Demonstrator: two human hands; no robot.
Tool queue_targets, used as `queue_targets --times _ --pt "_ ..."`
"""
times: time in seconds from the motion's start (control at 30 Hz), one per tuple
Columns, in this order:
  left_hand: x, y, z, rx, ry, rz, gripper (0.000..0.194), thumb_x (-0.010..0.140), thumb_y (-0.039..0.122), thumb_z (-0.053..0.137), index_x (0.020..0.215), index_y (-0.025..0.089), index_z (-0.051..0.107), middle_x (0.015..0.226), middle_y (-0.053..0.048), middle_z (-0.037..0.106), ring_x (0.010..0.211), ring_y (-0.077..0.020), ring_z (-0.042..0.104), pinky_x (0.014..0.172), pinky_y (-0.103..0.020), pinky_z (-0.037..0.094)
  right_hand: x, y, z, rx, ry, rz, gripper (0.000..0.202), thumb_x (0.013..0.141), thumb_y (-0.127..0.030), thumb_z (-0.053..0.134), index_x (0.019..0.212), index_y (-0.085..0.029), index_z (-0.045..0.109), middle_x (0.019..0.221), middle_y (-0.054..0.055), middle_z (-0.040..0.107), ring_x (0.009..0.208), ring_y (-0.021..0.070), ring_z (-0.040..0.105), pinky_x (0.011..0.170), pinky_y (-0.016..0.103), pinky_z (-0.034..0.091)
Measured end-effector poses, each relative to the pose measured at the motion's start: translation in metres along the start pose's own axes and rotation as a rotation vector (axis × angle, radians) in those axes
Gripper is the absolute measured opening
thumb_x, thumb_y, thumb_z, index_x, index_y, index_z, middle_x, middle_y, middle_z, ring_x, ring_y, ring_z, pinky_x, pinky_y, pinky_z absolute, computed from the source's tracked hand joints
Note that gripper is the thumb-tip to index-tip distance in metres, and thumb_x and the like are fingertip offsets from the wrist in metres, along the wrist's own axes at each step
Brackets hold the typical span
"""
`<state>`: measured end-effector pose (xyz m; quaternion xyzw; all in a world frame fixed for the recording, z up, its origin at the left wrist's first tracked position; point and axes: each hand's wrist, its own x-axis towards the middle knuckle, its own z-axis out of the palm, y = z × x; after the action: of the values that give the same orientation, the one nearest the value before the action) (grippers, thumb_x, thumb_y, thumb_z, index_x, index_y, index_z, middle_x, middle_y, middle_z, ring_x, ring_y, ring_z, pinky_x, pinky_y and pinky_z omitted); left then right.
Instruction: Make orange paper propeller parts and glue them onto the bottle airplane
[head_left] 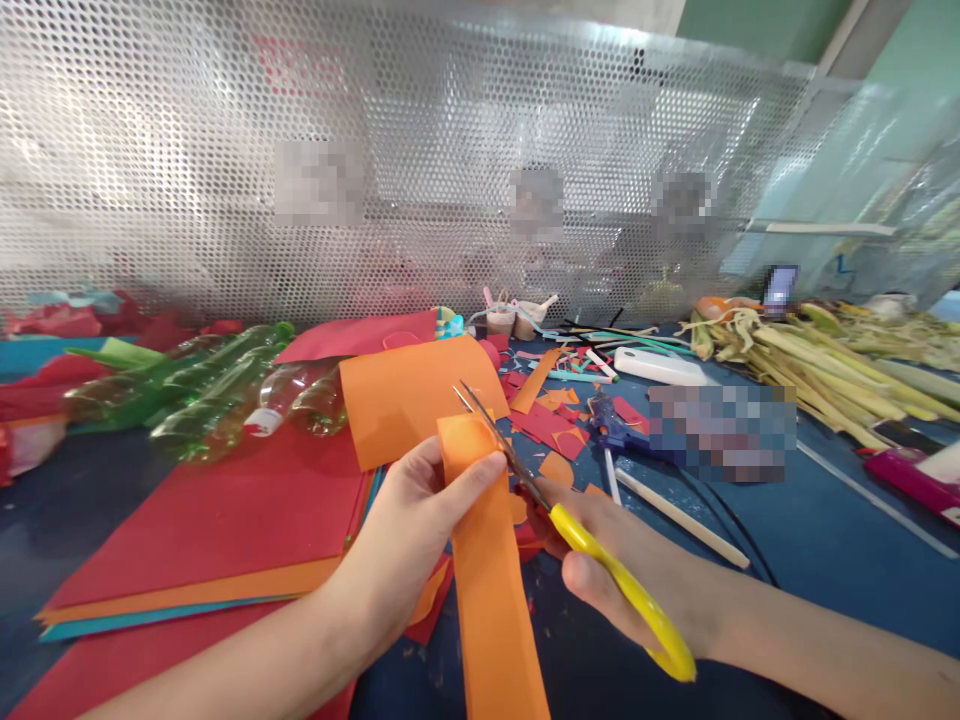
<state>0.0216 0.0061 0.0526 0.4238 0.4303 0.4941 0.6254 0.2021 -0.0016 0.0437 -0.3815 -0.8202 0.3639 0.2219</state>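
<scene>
My left hand pinches a long strip of orange paper near its top end, thumb in front and fingers behind. A rounded outline shows faintly on the strip's top. In my right hand are scissors with yellow handles; their dark blades point up and left, slightly parted, at the strip's upper right edge. Whether the blades touch the paper I cannot tell. Behind the strip stands a curled orange sheet. Red and orange paper scraps lie just beyond my right hand.
Stacked coloured paper lies at left, with green plastic bottles behind it. A blue glue gun, a pale stick and dried stalks lie at right. A perforated metal screen rises at the back.
</scene>
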Motion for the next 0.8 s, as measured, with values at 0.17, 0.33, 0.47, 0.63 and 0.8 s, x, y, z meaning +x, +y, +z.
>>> queue_targets --times 0.17,0.33,0.47,0.63,0.8 --pt "0.000 0.000 0.001 0.010 0.019 -0.012 0.016 0.072 0.032 0.076 0.080 0.019 0.072 0.076 -0.004 0.075 0.069 -0.0184 0.069 0.068 -0.025 0.055 0.001 0.002 0.002 0.040 -0.021 -0.012 0.063 0.083 -0.077 0.028 0.091 -0.019 0.052 0.066 0.002 0.052 0.054 0.0161 0.046 0.049 0.027 0.036" --pt "0.000 0.000 0.002 -0.011 0.023 -0.014 0.017 0.072 0.031 0.076 0.085 0.020 0.073 0.074 -0.003 0.075 0.056 -0.0145 0.065 0.062 -0.024 0.054 0.001 0.002 0.004 0.038 -0.023 -0.012 0.066 0.084 -0.076 0.024 0.091 -0.017 0.053 0.067 0.002 0.052 0.053 0.0155 0.045 0.050 0.028 0.038" --pt "-0.001 0.001 0.003 0.001 0.068 -0.031 0.021 0.068 0.032 0.079 0.084 0.020 0.073 0.064 -0.001 0.073 0.045 -0.0130 0.060 0.050 -0.023 0.050 0.001 0.002 0.006 0.023 0.001 -0.012 0.065 0.085 -0.075 0.022 0.090 -0.018 0.054 0.066 0.003 0.051 0.054 0.0171 0.045 0.052 0.030 0.040" --pt "-0.001 0.001 0.003 -0.019 0.052 -0.043 0.022 0.069 0.032 0.079 0.087 0.020 0.073 0.074 -0.003 0.075 0.050 -0.0133 0.063 0.051 -0.022 0.051 0.000 0.001 0.008 0.032 0.011 -0.018 0.064 0.087 -0.073 0.020 0.087 -0.018 0.054 0.064 0.002 0.050 0.054 0.0169 0.044 0.054 0.031 0.042" --pt "0.001 0.000 0.001 -0.010 0.019 -0.054 0.022 0.073 0.032 0.075 0.090 0.019 0.072 0.079 -0.004 0.076 0.059 -0.0162 0.067 0.050 -0.021 0.051 -0.001 0.003 0.010 0.046 0.031 -0.003 0.064 0.085 -0.075 0.023 0.087 -0.021 0.056 0.063 0.003 0.051 0.057 0.0197 0.048 0.057 0.032 0.043"
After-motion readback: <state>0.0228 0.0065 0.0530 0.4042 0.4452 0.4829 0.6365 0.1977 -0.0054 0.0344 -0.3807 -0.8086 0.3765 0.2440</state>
